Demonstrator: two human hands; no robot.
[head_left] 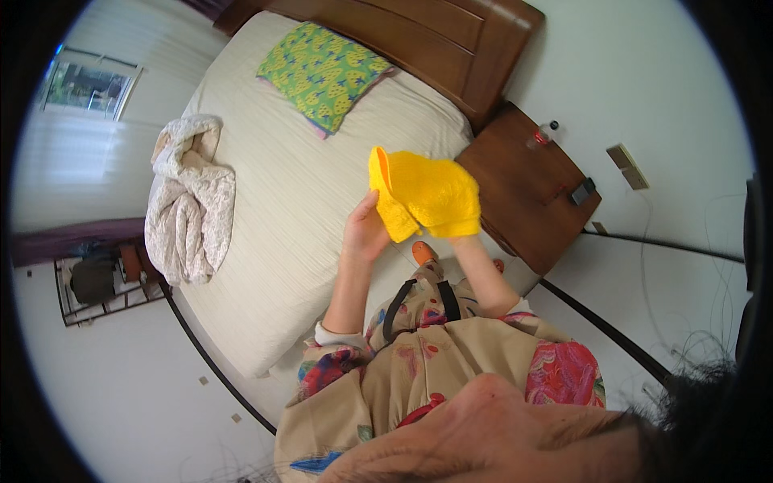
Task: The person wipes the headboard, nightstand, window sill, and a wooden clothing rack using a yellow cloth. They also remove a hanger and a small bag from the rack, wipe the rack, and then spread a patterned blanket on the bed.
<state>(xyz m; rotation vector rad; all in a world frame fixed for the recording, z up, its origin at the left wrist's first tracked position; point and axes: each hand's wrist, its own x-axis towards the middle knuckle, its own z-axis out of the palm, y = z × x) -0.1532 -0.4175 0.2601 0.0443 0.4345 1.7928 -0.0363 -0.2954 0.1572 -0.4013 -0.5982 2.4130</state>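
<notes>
A bright yellow fuzzy cloth [439,189] with an orange inner edge is held up in front of me, over the side of the bed. It looks hollow or folded; its exact kind I cannot make out. My left hand [367,228] grips its left edge, with the thumb on the near side and the fingers behind. My right hand [464,240] disappears under or into the cloth at its lower right, so only the wrist shows and its fingers are hidden.
A bed with a cream sheet [274,217] lies ahead, with a green and yellow patterned pillow [322,76] and a crumpled pale quilt [189,205]. On the right, a brown nightstand [515,185] bears a bottle [541,135] and a small dark object [581,191].
</notes>
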